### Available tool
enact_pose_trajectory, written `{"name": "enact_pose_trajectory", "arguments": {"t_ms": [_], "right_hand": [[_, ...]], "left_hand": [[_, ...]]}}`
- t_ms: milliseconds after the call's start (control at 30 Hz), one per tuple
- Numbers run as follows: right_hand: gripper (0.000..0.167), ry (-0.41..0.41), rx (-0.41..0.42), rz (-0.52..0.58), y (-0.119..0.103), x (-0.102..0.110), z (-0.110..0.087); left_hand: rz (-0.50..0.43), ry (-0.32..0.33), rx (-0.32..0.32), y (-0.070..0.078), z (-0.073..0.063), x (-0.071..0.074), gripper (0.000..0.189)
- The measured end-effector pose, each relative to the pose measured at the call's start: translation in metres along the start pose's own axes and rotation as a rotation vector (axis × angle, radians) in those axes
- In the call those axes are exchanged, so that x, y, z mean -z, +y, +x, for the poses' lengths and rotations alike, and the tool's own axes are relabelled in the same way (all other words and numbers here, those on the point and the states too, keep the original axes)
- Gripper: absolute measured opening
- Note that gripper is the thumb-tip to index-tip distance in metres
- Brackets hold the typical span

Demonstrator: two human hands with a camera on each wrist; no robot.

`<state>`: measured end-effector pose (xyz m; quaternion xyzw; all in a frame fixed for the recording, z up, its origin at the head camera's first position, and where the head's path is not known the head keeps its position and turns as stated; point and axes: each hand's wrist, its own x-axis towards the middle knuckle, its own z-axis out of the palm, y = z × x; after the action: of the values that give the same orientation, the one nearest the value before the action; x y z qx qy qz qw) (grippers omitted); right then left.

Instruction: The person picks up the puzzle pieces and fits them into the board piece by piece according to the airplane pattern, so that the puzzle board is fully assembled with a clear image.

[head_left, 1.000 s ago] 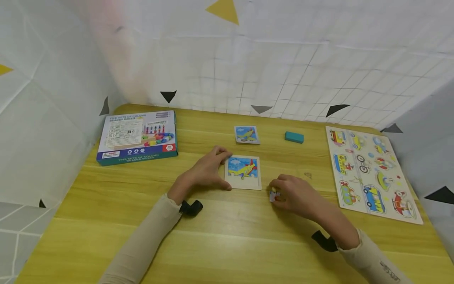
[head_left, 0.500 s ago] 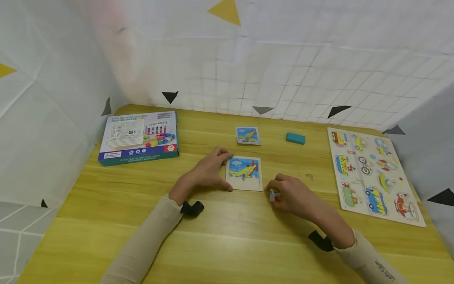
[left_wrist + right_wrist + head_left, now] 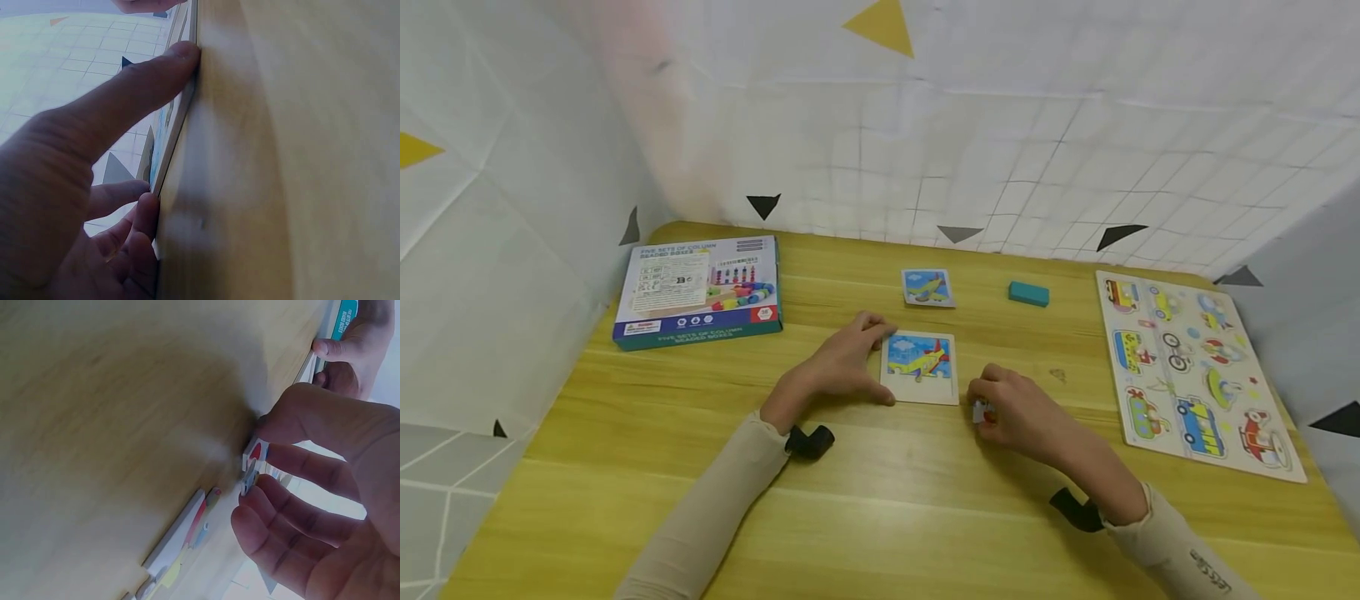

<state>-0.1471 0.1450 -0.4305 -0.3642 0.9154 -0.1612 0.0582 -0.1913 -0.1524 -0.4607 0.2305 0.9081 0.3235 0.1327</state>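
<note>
The puzzle lay flat on the wooden table, in front of the person and between the two hands. It was square, with a pale border. A yellow plane with a red tail, on a blue ground, filled its upper part, while the lower part was bare and pale. The left hand was at the left side of the puzzle, with a wide gap between thumb and fingers. The thumb touched it by the near corner and the fingers touched it by the far corner, so the hand held the puzzle between them. The right hand was just beside the puzzle, on its right. Its fingers were bent and almost closed, and with the thumb they pinched small pieces; the right wrist view showed two of them, one with a red mark. Behind the puzzle lay a card with a similar plane, and to the right of this card a teal block. A box with printed beads lay far to the left. A board with pictures of vehicles lay to the right, well apart from the puzzle.
</note>
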Motion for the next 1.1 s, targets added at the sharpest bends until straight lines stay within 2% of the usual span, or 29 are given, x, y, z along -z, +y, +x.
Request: {"name": "enact_pose_trajectory", "arguments": {"t_ms": [433,900,1100], "right_hand": [[0.028,0.073,0.064,0.005,-0.009,0.006,0.014],[0.023,0.071,0.102,0.001,-0.023,0.007,0.042],[0.023,0.048,0.132,0.037,-0.030,0.000,0.051]], "left_hand": [[0.017,0.008,-0.005,0.000,0.002,0.002,0.107],[0.012,-0.019,0.002,0.003,0.004,0.005,0.110],[-0.004,-0.062,-0.015,-0.001,-0.001,0.004,0.111]]}}
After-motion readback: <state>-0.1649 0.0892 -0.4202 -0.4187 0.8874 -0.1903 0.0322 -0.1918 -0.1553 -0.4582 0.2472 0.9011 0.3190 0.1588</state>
